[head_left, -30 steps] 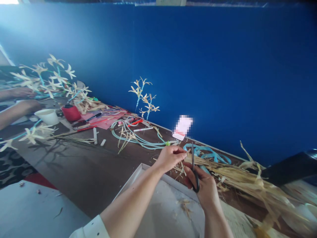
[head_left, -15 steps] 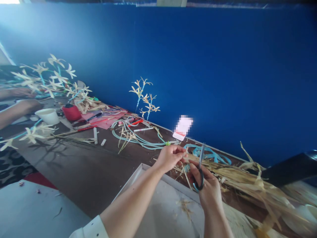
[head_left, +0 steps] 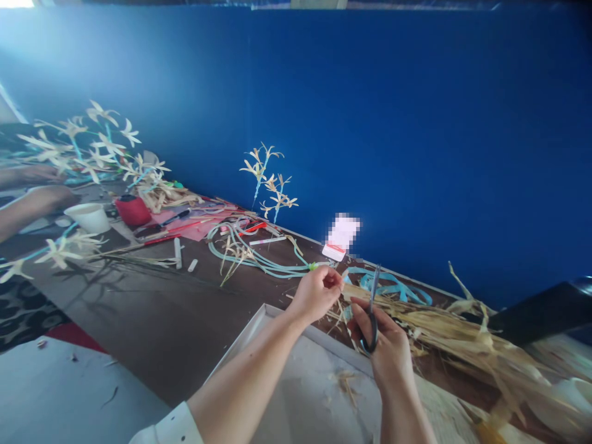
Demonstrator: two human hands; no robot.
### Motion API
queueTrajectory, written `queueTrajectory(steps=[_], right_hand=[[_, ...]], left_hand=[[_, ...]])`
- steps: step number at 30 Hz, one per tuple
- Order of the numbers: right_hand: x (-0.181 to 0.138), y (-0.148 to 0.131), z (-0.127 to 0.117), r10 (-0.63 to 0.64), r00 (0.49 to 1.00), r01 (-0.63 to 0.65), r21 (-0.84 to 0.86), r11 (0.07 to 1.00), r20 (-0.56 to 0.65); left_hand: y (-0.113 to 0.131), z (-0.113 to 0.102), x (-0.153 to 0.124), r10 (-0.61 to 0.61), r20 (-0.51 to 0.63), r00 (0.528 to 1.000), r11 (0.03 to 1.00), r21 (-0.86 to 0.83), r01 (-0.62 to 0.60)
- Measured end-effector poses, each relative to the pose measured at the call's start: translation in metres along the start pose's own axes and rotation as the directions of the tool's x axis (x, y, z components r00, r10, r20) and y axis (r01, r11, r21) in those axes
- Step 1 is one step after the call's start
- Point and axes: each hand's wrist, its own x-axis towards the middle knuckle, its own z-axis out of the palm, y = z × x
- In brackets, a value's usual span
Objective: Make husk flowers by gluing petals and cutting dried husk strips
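My left hand (head_left: 319, 292) is closed in a pinch over the far edge of a shallow white tray (head_left: 319, 370). A small pale piece shows at its fingertips, too small to name. My right hand (head_left: 386, 336) is closed around a pair of scissors (head_left: 372, 308), with the dark handles in the palm and the blades pointing up and away. Dry tan corn husks (head_left: 439, 324) lie just beyond and to the right of it. A blue ribbon (head_left: 395, 287) is heaped behind the scissors. Pale blue wrapped stems (head_left: 263, 265) run in a loop left of my left hand.
Husk flowers stand by the blue wall (head_left: 416, 123), one flower stem (head_left: 261, 169) near the middle. At the left are a white cup (head_left: 90, 217), a red pincushion-like object (head_left: 133, 211) and another person's arms (head_left: 37, 206). A phone-like pink card (head_left: 340, 237) leans behind my hands.
My left hand has drawn slightly left and its fingers have curled in more. The scissors in my right hand have shifted a little left.
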Motion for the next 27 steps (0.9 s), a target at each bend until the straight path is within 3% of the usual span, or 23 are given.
queueTrajectory(steps=[7, 16, 21, 27], right_hand=[[-0.003, -0.003, 0.003, 0.004, 1.0, -0.004, -0.013, 1.0, 0.022], [-0.006, -0.003, 0.006, -0.005, 0.98, 0.009, -0.02, 1.0, 0.197], [-0.006, -0.002, 0.005, 0.029, 0.969, -0.016, -0.056, 0.998, 0.247], [-0.007, -0.005, 0.007, 0.057, 0.967, -0.034, -0.095, 0.995, 0.25]], left_hand=[[-0.001, 0.0, -0.002, -0.002, -0.077, 0.997, 0.995, 0.098, 0.009], [0.008, -0.002, -0.001, -0.139, -0.003, 0.99, 0.977, -0.166, 0.136], [0.014, -0.005, 0.001, -0.172, -0.054, 0.984, 0.969, -0.187, 0.159], [0.012, -0.004, 0.0, -0.153, -0.03, 0.988, 0.972, -0.183, 0.145]])
